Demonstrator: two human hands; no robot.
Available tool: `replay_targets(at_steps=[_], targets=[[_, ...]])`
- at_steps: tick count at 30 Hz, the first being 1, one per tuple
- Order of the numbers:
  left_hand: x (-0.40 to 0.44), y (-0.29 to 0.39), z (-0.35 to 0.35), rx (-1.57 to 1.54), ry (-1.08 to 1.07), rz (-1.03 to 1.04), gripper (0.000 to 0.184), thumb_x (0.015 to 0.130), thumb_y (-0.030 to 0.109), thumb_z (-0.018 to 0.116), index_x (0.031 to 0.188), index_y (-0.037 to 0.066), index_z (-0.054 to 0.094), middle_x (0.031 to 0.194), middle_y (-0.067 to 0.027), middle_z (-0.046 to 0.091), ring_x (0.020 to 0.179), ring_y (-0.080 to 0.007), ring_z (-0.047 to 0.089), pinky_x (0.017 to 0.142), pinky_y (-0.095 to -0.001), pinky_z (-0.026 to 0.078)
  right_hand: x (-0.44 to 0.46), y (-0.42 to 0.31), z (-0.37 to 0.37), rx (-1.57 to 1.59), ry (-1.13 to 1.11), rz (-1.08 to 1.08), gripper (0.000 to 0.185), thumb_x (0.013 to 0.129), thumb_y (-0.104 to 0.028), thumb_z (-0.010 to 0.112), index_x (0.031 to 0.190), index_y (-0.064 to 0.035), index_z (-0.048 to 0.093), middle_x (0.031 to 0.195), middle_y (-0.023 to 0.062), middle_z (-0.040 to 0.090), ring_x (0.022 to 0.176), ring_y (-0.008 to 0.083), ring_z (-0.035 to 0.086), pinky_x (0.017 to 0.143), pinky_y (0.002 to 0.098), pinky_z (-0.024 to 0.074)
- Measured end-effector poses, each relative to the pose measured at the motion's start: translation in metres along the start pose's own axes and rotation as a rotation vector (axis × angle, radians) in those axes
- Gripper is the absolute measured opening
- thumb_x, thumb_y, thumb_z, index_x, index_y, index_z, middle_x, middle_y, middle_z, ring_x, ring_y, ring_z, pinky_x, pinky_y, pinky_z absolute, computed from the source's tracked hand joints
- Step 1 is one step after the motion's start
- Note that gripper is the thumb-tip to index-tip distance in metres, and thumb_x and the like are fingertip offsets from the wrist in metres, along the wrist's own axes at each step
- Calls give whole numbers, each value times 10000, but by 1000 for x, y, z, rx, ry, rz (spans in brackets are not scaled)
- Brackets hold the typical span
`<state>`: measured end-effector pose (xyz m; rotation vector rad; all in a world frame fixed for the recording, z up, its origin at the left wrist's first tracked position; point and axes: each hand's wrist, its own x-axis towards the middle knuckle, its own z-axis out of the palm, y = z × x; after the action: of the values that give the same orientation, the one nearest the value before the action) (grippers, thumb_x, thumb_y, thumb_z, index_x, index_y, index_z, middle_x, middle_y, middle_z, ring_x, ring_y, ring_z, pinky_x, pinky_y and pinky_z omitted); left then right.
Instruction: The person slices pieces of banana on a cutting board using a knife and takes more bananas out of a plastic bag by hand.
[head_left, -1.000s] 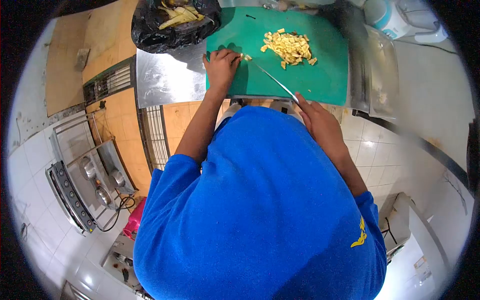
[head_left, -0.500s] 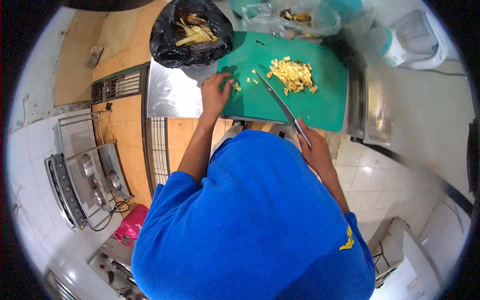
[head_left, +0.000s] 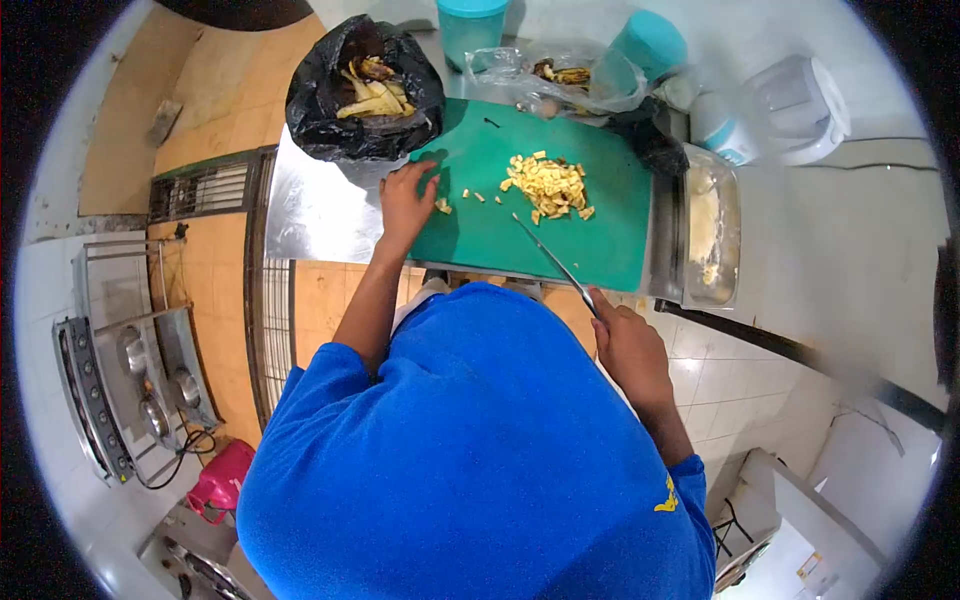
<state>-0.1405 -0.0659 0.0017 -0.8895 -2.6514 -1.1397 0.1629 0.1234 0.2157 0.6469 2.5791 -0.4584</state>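
Observation:
My right hand [head_left: 632, 352] is wrapped round the handle of a long kitchen knife [head_left: 556, 262]. The blade slants over the near part of a green cutting board [head_left: 480, 245], its tip below a heap of chopped yellow pieces [head_left: 548, 186] that look like banana or plantain. At the board's left edge rests my left hand [head_left: 405, 208], fingers apart and holding nothing. Beside its thumb lies a small cut piece [head_left: 442, 206], with a few more bits between it and the heap.
A black plastic bag [head_left: 310, 110] with peels stands at the back left. Behind the board are a clear bag [head_left: 510, 68] with dark peels and teal containers [head_left: 470, 35]. To the right sit a metal tray [head_left: 712, 235] and a white appliance [head_left: 795, 105].
The knife has drawn back toward my body, its tip now farther from the heap's left side. My left hand stays at the board's left edge. The whole view has shifted somewhat.

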Motion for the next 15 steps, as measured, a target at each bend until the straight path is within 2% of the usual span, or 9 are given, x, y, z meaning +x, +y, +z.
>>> replay_targets(at_steps=[5,8,11,14,15], targets=[[-8,-4,0,-43,-21,6,257,831,177,668,1086,148,682,1005,-83,678,944,-323,620,859,-491,448,-4,8,-10,-5,-11,-16,426,971,-222,507,1394,-171,499,888,199,648,819,396,656,728,503,535],[-13,2,-7,-4,-52,29,268,830,132,678,1091,72,664,1005,-153,682,939,-350,643,857,-444,477,10,31,21,235,105,-205,444,988,-244,506,1424,-165,487,793,155,656,698,318,670,648,428,551],[-18,2,-12,1,-55,8,258,830,138,674,1080,73,663,1006,-149,679,951,-355,631,864,-443,459,29,31,24,808,-232,67,472,999,-262,519,1461,-191,458,751,80,636,601,190,635,542,309,515],[-20,1,-15,-10,-69,-15,260,831,145,674,1082,80,665,1016,-146,679,975,-356,620,876,-445,454,44,46,54,1033,-301,103,477,1010,-265,502,1469,-150,442,725,39,606,578,99,590,478,235,468],[-21,-1,-15,-19,-73,-17,261,832,147,674,1085,83,666,1020,-145,679,983,-356,616,881,-446,452,48,54,69,1062,-304,87,478,1012,-267,499,1469,-138,440,727,41,611,580,102,592,485,232,467]])
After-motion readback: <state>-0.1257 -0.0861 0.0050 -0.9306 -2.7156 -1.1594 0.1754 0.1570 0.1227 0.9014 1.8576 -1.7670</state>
